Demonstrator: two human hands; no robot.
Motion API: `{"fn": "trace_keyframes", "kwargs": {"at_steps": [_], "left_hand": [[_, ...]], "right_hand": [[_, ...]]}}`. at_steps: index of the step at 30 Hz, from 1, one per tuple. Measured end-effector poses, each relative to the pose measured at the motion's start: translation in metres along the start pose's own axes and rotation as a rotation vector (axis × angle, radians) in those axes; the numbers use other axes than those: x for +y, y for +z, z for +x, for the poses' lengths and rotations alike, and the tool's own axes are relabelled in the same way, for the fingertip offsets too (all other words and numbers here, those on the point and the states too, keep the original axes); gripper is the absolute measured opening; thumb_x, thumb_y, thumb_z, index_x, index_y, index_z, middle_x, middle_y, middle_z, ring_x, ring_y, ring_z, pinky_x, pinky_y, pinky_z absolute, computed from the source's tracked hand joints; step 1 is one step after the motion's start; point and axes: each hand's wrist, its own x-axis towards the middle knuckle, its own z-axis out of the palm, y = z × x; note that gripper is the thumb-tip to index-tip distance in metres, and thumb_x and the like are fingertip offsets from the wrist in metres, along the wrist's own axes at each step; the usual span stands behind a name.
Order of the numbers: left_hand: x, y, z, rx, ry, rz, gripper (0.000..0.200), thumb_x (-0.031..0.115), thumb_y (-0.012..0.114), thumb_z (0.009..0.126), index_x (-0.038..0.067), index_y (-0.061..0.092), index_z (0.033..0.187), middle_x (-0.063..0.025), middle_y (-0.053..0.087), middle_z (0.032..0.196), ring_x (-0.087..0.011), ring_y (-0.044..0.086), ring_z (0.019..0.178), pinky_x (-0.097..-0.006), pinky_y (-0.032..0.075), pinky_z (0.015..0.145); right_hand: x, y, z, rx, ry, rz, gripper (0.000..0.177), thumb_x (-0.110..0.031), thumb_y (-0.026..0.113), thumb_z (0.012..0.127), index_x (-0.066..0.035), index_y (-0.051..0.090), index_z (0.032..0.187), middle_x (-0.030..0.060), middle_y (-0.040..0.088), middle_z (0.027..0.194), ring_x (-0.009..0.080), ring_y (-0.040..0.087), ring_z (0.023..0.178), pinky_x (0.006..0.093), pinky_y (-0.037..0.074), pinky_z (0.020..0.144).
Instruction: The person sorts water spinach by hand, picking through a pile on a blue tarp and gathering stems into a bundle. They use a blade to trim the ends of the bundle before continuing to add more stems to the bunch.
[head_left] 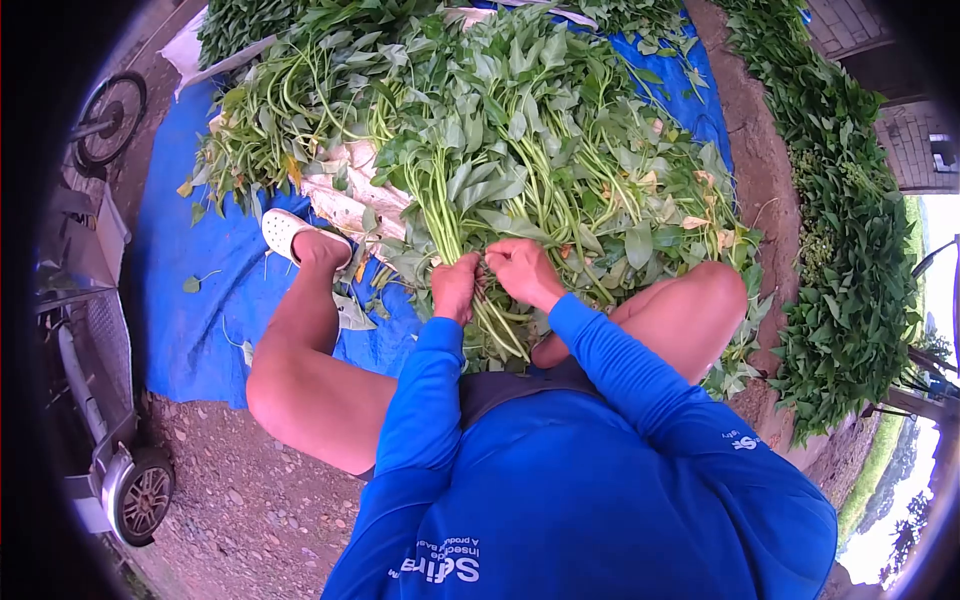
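A bunch of long-stemmed leafy greens [437, 205] lies in front of me, its leaves pointing away and its pale cut stems ending near my lap. My left hand [456, 288] is wrapped round the stems close to their lower ends. Right beside it, my right hand [524, 272] is closed with thumb and fingers pinched together near the stems. Whatever is between those fingertips is too small to make out. More loose greens [560, 130] spread in a thick heap beyond both hands.
A blue tarp [200, 310] lies under the heap, with pale sacking [350, 195] showing through. My foot in a white clog [283, 232] rests on the tarp. Another long pile of greens [835, 260] runs along the right. A wheeled vehicle [145, 495] stands at left on gravelly ground.
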Motion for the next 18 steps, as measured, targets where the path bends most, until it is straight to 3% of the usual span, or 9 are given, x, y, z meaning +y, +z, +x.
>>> {"fn": "trace_keyframes", "kwargs": {"at_steps": [2, 4, 6, 7, 10, 12, 15, 18], "left_hand": [[0.029, -0.003, -0.033, -0.049, 0.030, 0.032, 0.025, 0.022, 0.082, 0.094, -0.001, 0.073, 0.094, -0.0076, 0.071, 0.078, -0.0171, 0.066, 0.060, -0.0316, 0.055, 0.054], [0.062, -0.005, -0.059, -0.176, -0.039, 0.069, 0.020, 0.021, 0.081, 0.096, 0.002, 0.074, 0.097, -0.0049, 0.071, 0.079, -0.0151, 0.067, 0.063, -0.0303, 0.056, 0.056], [0.077, -0.008, -0.076, -0.332, -0.104, 0.089, 0.019, 0.021, 0.081, 0.096, 0.003, 0.074, 0.098, -0.0041, 0.071, 0.080, -0.0147, 0.067, 0.063, -0.0303, 0.056, 0.056], [0.078, -0.009, -0.076, -0.314, -0.102, 0.050, 0.017, 0.020, 0.080, 0.096, 0.005, 0.073, 0.097, -0.0023, 0.070, 0.079, -0.0138, 0.066, 0.062, -0.0287, 0.055, 0.055], [0.087, -0.023, -0.075, -0.151, 0.034, 0.055, 0.016, 0.019, 0.077, 0.095, 0.005, 0.070, 0.095, -0.0022, 0.065, 0.074, -0.0126, 0.061, 0.058, -0.0285, 0.051, 0.051], [0.093, -0.030, -0.071, -0.016, 0.103, 0.089, 0.018, 0.021, 0.076, 0.093, 0.004, 0.069, 0.091, -0.0024, 0.061, 0.069, -0.0132, 0.057, 0.052, -0.0291, 0.043, 0.044], [0.094, -0.030, -0.062, 0.045, 0.161, 0.042, 0.015, 0.016, 0.076, 0.092, 0.004, 0.070, 0.088, -0.0027, 0.062, 0.069, -0.0134, 0.056, 0.051, -0.0294, 0.043, 0.045], [0.091, -0.022, -0.064, 0.067, 0.167, -0.050, 0.011, 0.011, 0.078, 0.090, 0.003, 0.072, 0.085, -0.0021, 0.063, 0.069, -0.0132, 0.057, 0.053, -0.0300, 0.044, 0.048]], "right_hand": [[-0.019, -0.013, 0.025, 0.187, 0.020, 0.219, 0.030, -0.026, 0.070, 0.100, -0.002, 0.076, 0.116, 0.0154, 0.079, 0.109, 0.0258, 0.075, 0.098, 0.0380, 0.057, 0.093], [-0.031, -0.012, 0.061, 0.197, -0.161, 0.431, 0.033, -0.029, 0.069, 0.102, -0.001, 0.072, 0.120, 0.0161, 0.078, 0.110, 0.0284, 0.075, 0.100, 0.0393, 0.057, 0.094], [-0.039, -0.011, 0.094, 0.151, -0.243, 0.276, 0.035, -0.030, 0.069, 0.102, -0.002, 0.072, 0.122, 0.0155, 0.078, 0.112, 0.0296, 0.074, 0.098, 0.0395, 0.057, 0.091], [-0.042, -0.017, 0.100, 0.051, -0.213, 0.286, 0.032, -0.028, 0.070, 0.104, 0.000, 0.073, 0.119, 0.0089, 0.077, 0.109, 0.0199, 0.070, 0.099, 0.0354, 0.055, 0.092], [-0.039, -0.050, 0.103, 0.425, -0.067, 0.294, 0.028, -0.027, 0.070, 0.098, -0.002, 0.076, 0.109, 0.0228, 0.078, 0.108, 0.0363, 0.076, 0.098, 0.0452, 0.058, 0.092], [0.009, -0.065, 0.117, 0.585, 0.108, -0.111, 0.026, -0.023, 0.068, 0.094, -0.001, 0.077, 0.105, 0.0279, 0.076, 0.109, 0.0440, 0.074, 0.101, 0.0505, 0.058, 0.094], [0.028, -0.067, 0.115, 0.440, 0.192, -0.379, 0.028, -0.023, 0.067, 0.090, 0.000, 0.076, 0.105, 0.0295, 0.075, 0.111, 0.0487, 0.072, 0.104, 0.0540, 0.057, 0.096], [0.031, -0.065, 0.126, 0.437, 0.213, -0.311, 0.032, -0.026, 0.067, 0.089, 0.000, 0.075, 0.106, 0.0299, 0.074, 0.111, 0.0495, 0.070, 0.106, 0.0551, 0.056, 0.096]]}}
